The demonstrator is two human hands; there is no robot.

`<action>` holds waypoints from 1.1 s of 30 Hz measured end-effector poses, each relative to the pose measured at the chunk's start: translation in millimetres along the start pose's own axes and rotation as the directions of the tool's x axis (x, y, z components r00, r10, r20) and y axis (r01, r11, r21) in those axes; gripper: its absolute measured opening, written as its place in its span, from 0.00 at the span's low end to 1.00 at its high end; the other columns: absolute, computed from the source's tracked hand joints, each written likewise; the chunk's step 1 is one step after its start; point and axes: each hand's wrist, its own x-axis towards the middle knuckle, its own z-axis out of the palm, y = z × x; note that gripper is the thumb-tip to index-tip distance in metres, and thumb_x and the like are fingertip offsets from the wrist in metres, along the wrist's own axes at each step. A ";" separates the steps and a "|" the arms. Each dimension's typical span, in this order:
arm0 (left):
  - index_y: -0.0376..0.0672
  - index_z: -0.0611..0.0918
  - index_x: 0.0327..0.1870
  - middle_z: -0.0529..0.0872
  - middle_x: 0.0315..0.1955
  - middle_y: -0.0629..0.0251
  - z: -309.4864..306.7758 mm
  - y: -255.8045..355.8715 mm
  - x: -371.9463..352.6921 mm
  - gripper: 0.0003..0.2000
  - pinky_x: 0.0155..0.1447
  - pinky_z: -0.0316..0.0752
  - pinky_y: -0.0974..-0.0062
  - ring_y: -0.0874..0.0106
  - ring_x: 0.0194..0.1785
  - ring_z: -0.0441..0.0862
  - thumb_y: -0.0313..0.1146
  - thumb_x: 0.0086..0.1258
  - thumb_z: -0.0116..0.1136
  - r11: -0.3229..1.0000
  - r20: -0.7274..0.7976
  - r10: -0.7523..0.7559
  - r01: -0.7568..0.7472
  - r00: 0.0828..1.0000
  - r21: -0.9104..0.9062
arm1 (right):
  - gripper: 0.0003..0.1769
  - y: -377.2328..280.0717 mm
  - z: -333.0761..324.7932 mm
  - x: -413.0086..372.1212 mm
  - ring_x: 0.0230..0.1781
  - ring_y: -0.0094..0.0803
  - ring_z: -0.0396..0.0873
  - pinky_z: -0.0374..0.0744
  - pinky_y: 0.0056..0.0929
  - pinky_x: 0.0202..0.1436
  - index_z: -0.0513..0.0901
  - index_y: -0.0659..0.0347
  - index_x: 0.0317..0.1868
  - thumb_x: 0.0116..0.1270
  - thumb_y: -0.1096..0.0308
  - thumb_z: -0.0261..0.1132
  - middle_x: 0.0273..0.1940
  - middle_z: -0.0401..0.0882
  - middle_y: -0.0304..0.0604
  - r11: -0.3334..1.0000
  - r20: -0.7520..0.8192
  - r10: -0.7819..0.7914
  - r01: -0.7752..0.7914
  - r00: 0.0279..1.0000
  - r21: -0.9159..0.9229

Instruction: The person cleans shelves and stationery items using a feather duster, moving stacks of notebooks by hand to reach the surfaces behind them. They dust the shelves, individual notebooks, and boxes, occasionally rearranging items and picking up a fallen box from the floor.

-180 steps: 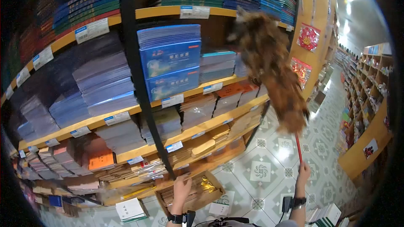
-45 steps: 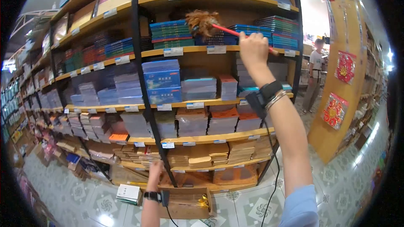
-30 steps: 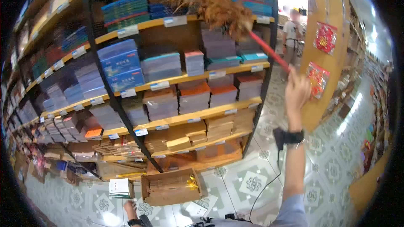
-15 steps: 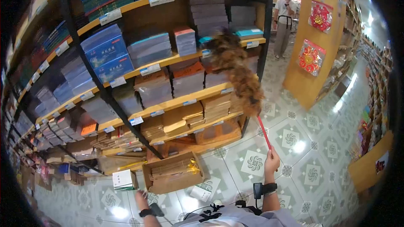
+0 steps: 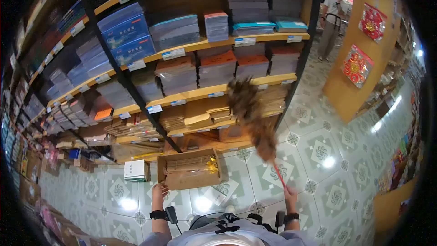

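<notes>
My right hand is wrapped round the thin red handle of a feather duster. The duster's brown, fluffy head slants up and to the left, overlapping the lower shelves near their right end. My left hand holds nothing, its fingers apart, close by the near left corner of an open cardboard box on the floor. Inside that box lie brown paper bundles and something yellow. Both wrists wear black bands with small devices.
A tall shelf unit with black posts carries stacked books, envelopes and packaged paper. White-and-green booklets lie left of the box. On the right, a wooden panel bears red decorations. A person stands beyond the shelf end on the tiled floor.
The duster has dropped from the middle shelves to the lower ones, my right hand moving lower with it. My left hand has come up beside the box. The view has shifted.
</notes>
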 end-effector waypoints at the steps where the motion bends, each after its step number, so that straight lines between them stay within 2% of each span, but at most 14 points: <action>1: 0.41 0.73 0.32 0.78 0.26 0.64 -0.8 0.7 -4.8 0.11 0.32 0.70 0.74 0.70 0.29 0.77 0.40 0.56 0.48 1.000 -0.015 0.000 0.000 1.000 -0.010 | 0.18 41.2 -8.0 -0.7 0.24 0.19 0.67 0.66 0.21 0.27 0.77 0.67 0.37 0.54 0.60 0.60 0.21 0.73 0.37 0.987 0.085 0.116 -0.106 0.990 -0.120; 2: 0.41 0.73 0.33 0.78 0.26 0.65 -1.2 0.1 -9.7 0.11 0.32 0.70 0.75 0.70 0.29 0.77 0.39 0.55 0.48 0.999 -0.028 -0.040 0.041 0.999 0.005 | 0.19 67.4 -6.6 -7.9 0.26 0.20 0.71 0.68 0.22 0.30 0.77 0.68 0.36 0.52 0.59 0.61 0.22 0.75 0.43 0.978 0.079 0.198 -0.192 0.977 -0.078; 3: 0.41 0.73 0.33 0.78 0.26 0.65 -3.7 -2.3 -13.7 0.11 0.31 0.70 0.75 0.71 0.29 0.77 0.38 0.55 0.47 0.996 -0.044 -0.083 0.084 0.996 0.022 | 0.17 62.0 -5.3 -16.2 0.29 0.27 0.75 0.70 0.25 0.34 0.78 0.61 0.37 0.53 0.57 0.59 0.25 0.76 0.48 0.985 0.117 0.085 -0.066 0.989 -0.162; 5: 0.41 0.73 0.34 0.78 0.27 0.65 -10.8 -14.6 -14.3 0.11 0.32 0.70 0.75 0.71 0.29 0.77 0.37 0.55 0.46 0.996 -0.028 -0.093 0.093 0.995 0.016 | 0.15 18.2 8.7 -17.5 0.31 0.38 0.76 0.71 0.29 0.36 0.79 0.52 0.38 0.55 0.55 0.56 0.27 0.76 0.49 0.911 0.224 0.102 -0.001 0.969 -0.413; 8: 0.40 0.74 0.35 0.79 0.27 0.65 6.5 -8.4 -24.7 0.12 0.34 0.70 0.75 0.71 0.29 0.77 0.36 0.54 0.46 0.991 -0.011 -0.135 0.136 0.991 0.012 | 0.14 -14.3 53.7 2.8 0.32 0.44 0.74 0.71 0.34 0.36 0.78 0.47 0.40 0.56 0.54 0.53 0.29 0.76 0.47 0.877 0.228 -0.010 0.118 0.974 -0.466; 13: 0.38 0.74 0.36 0.79 0.29 0.62 25.2 -9.8 -34.1 0.12 0.36 0.70 0.74 0.70 0.31 0.77 0.35 0.55 0.45 0.992 0.016 -0.078 0.076 0.997 0.096 | 0.13 -70.9 137.1 37.0 0.30 0.47 0.74 0.71 0.39 0.31 0.76 0.47 0.43 0.57 0.60 0.52 0.29 0.76 0.49 0.867 0.245 -0.141 0.239 0.959 -0.437; 16: 0.37 0.74 0.38 0.79 0.30 0.62 25.3 -16.7 -39.0 0.14 0.37 0.71 0.76 0.70 0.32 0.78 0.37 0.56 0.46 0.994 0.157 -0.039 0.022 0.987 0.107 | 0.16 -85.6 197.9 48.9 0.29 0.49 0.73 0.70 0.41 0.29 0.72 0.47 0.48 0.58 0.65 0.50 0.29 0.75 0.51 0.852 0.293 -0.239 0.345 0.926 -0.393; 19: 0.37 0.74 0.38 0.80 0.30 0.61 13.4 -25.6 -38.8 0.14 0.37 0.71 0.77 0.70 0.33 0.78 0.37 0.56 0.46 0.983 0.128 -0.121 0.101 0.984 0.152 | 0.19 -85.5 266.5 51.0 0.30 0.50 0.73 0.71 0.41 0.30 0.69 0.48 0.51 0.58 0.68 0.49 0.29 0.75 0.53 0.822 0.384 -0.257 0.410 0.887 -0.395; 21: 0.37 0.74 0.38 0.80 0.30 0.61 -5.6 -36.3 -30.1 0.14 0.36 0.71 0.77 0.70 0.32 0.78 0.37 0.57 0.46 0.983 0.138 -0.141 0.122 0.980 0.134 | 0.18 -68.6 297.2 40.8 0.31 0.52 0.72 0.72 0.38 0.32 0.69 0.52 0.51 0.58 0.68 0.48 0.31 0.74 0.55 0.883 0.379 -0.375 0.450 0.846 -0.133; 23: 0.37 0.75 0.37 0.80 0.29 0.61 -21.6 -38.8 -24.7 0.13 0.33 0.69 0.79 0.73 0.30 0.78 0.37 0.57 0.46 0.979 0.076 -0.179 0.170 0.981 0.117 | 0.18 -56.8 284.2 13.3 0.37 0.46 0.74 0.72 0.31 0.39 0.70 0.61 0.50 0.57 0.75 0.48 0.37 0.73 0.58 0.908 0.475 -0.210 0.351 0.855 -0.230; 25: 0.37 0.75 0.37 0.80 0.29 0.61 -41.0 -43.5 -17.2 0.13 0.32 0.69 0.79 0.72 0.30 0.78 0.37 0.57 0.46 0.976 0.079 -0.182 0.171 0.980 0.136 | 0.18 -14.6 259.7 -6.8 0.36 0.40 0.76 0.72 0.27 0.40 0.70 0.61 0.50 0.58 0.74 0.49 0.37 0.75 0.55 0.951 0.472 -0.232 0.301 0.851 -0.076; 28: 0.37 0.75 0.35 0.81 0.27 0.61 -64.1 -47.2 -1.7 0.13 0.30 0.69 0.79 0.72 0.28 0.78 0.37 0.56 0.46 0.963 0.076 -0.221 0.206 0.972 0.172 | 0.17 0.3 225.8 -19.9 0.33 0.36 0.76 0.72 0.26 0.37 0.70 0.61 0.50 0.58 0.73 0.50 0.36 0.77 0.53 0.962 0.424 -0.198 0.257 0.884 -0.087; 30: 0.37 0.75 0.34 0.81 0.26 0.61 -73.6 -47.2 9.3 0.12 0.28 0.69 0.79 0.73 0.28 0.78 0.36 0.57 0.45 0.953 0.073 -0.252 0.235 0.965 0.189 | 0.18 6.2 229.5 -21.8 0.27 0.30 0.74 0.71 0.22 0.33 0.72 0.55 0.49 0.57 0.74 0.51 0.29 0.75 0.53 0.961 0.298 -0.160 0.217 0.941 -0.169; 33: 0.37 0.74 0.36 0.80 0.27 0.61 -77.6 -43.9 35.7 0.12 0.32 0.70 0.77 0.71 0.29 0.78 0.35 0.58 0.46 0.945 0.097 -0.254 0.226 0.962 0.235 | 0.18 -37.4 254.2 -26.2 0.29 0.25 0.74 0.71 0.21 0.34 0.72 0.53 0.49 0.57 0.74 0.52 0.31 0.76 0.51 0.948 0.318 -0.041 0.137 0.947 -0.287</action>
